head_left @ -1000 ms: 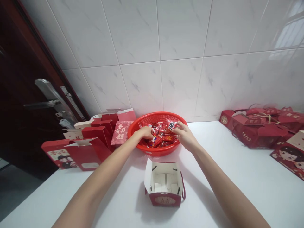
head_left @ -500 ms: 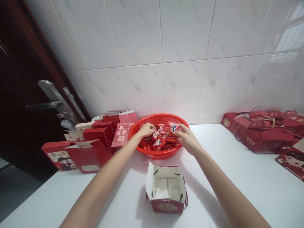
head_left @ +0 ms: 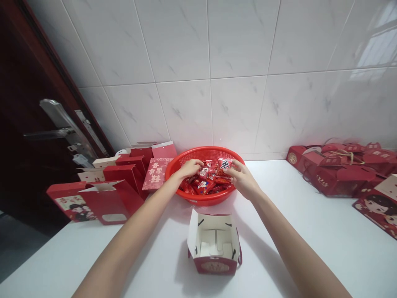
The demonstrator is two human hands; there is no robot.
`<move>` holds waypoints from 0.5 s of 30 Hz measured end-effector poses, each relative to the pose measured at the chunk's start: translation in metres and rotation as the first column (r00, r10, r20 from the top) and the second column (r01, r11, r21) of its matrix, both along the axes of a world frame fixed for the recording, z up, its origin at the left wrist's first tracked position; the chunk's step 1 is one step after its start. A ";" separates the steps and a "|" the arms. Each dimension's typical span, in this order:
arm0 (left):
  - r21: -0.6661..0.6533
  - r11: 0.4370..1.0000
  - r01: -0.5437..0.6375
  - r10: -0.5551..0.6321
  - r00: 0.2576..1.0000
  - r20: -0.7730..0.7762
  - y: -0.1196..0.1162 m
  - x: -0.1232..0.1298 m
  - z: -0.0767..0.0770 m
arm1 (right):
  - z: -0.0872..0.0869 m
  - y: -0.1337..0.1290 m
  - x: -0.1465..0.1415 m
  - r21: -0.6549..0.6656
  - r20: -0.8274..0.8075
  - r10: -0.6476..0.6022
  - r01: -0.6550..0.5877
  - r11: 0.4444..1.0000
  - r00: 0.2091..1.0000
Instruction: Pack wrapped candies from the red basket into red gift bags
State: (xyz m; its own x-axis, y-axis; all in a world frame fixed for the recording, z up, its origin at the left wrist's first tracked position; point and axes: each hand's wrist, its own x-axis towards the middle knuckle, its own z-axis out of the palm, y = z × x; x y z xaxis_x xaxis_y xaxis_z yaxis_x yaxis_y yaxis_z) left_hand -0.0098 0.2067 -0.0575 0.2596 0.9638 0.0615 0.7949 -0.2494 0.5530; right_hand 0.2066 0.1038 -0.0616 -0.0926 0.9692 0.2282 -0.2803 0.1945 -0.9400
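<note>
A red plastic basket [head_left: 203,201] full of red-wrapped candies [head_left: 207,184] stands against the wall. Over its left part my left hand [head_left: 190,168] has its fingers closed on a small red candy packet [head_left: 204,173]. At the basket's right side my right hand [head_left: 242,178] grips a red and white packet [head_left: 225,164] with a black character on it. Nearer to me, an open dark red gift box [head_left: 215,266] with a white inside stands on the white table; no candy shows in it.
Several red gift bags and boxes [head_left: 113,203] stand at the left, beside a dark door [head_left: 21,103] with a metal handle. More dark red boxes [head_left: 341,178] lie at the right along the tiled wall [head_left: 238,111].
The whole view has shifted slightly. Both hands remain over the basket, with only small finger movements, and the box has stayed in its place on the table.
</note>
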 end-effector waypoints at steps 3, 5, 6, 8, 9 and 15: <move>-0.079 0.997 0.011 -0.017 0.997 -0.072 -0.003 -0.001 -0.001 | 0.001 -0.001 0.000 -0.036 -0.005 0.029 -0.029 0.999 1.000; -0.124 0.992 0.015 -0.030 0.992 -0.121 -0.005 -0.002 -0.002 | 0.002 -0.001 0.000 -0.037 -0.004 0.033 -0.033 0.999 0.999; -0.148 0.989 0.018 -0.039 0.989 -0.144 -0.006 -0.003 -0.003 | 0.002 -0.002 0.000 -0.035 -0.003 0.032 -0.032 0.999 0.999; -0.205 0.978 0.035 -0.073 0.980 -0.185 -0.008 -0.003 -0.003 | 0.003 -0.003 0.000 -0.031 0.001 0.024 -0.024 0.999 1.000; -0.239 0.970 0.049 -0.099 0.975 -0.201 -0.009 -0.003 -0.002 | 0.004 -0.003 0.000 -0.032 0.006 0.019 -0.018 0.999 1.000; -0.309 0.947 0.088 -0.177 0.946 -0.272 -0.011 -0.001 0.000 | 0.009 -0.008 -0.001 -0.066 0.018 0.005 -0.004 0.998 1.000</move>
State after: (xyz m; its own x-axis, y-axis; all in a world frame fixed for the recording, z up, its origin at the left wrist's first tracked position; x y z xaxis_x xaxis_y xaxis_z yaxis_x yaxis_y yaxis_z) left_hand -0.0111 0.1958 -0.0571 0.3499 0.8831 -0.3125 0.9026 -0.2285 0.3649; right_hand 0.2059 0.0960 -0.0527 -0.1007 0.9816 0.1621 -0.2643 0.1307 -0.9555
